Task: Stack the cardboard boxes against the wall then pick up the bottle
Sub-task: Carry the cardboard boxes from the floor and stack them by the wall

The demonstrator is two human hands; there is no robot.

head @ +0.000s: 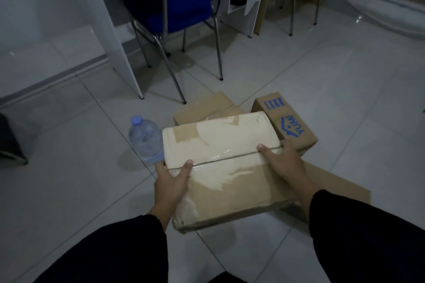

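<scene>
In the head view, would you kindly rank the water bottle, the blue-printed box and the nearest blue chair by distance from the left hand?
Measured from the left hand:
1. Water bottle: just beyond the hand, standing on the floor to the left of the held box.
2. Blue-printed box: across the held box, on the right.
3. Blue chair: farthest, at the back by the desks.

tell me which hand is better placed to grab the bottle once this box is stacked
Left. The bottle stands on the floor just beyond the left hand, beside the left edge of the taped box. The right hand grips the far side, with the box in between.
</scene>
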